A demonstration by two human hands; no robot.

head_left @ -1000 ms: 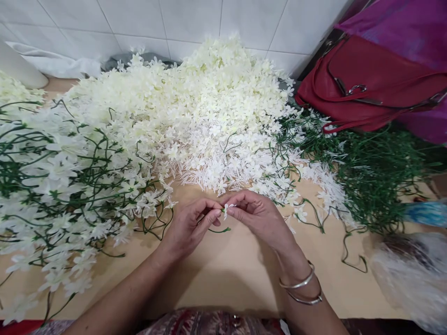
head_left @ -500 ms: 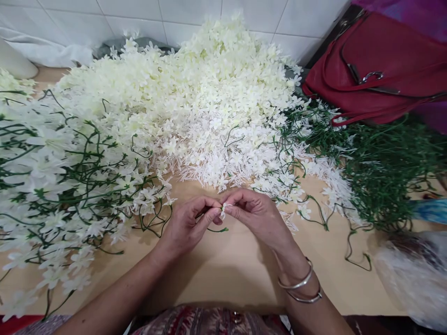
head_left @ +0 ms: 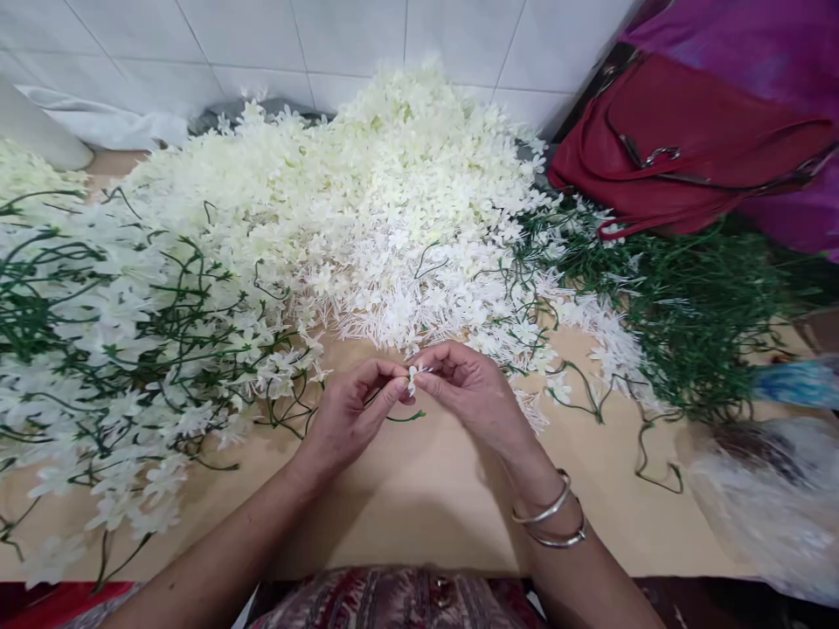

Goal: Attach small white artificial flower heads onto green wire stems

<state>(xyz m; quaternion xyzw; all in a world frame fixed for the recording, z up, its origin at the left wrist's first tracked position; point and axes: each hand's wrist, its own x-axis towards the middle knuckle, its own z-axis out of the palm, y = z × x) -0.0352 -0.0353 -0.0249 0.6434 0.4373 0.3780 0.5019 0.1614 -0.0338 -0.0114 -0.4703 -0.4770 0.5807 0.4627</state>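
Note:
My left hand and my right hand meet over the table, both in a fingertip pinch. Between them is a small white artificial flower, with its petals showing at the fingertips. A green stem pokes out below my left fingers; most of it is hidden by that hand. Something thin and white lies by my right fingertips, too small to make out clearly. Just beyond my hands spreads a heap of loose white flowers with thin white stamens along its near edge.
White flowers on green stems pile up at the left. Bare green stems are bunched at the right, below a red handbag. A clear plastic bag lies at the right edge of the wooden table. Behind stands a tiled wall.
The view has tilted and shifted slightly. My hands keep their pinch on the flower, and its petals now show a little more spread between my fingertips.

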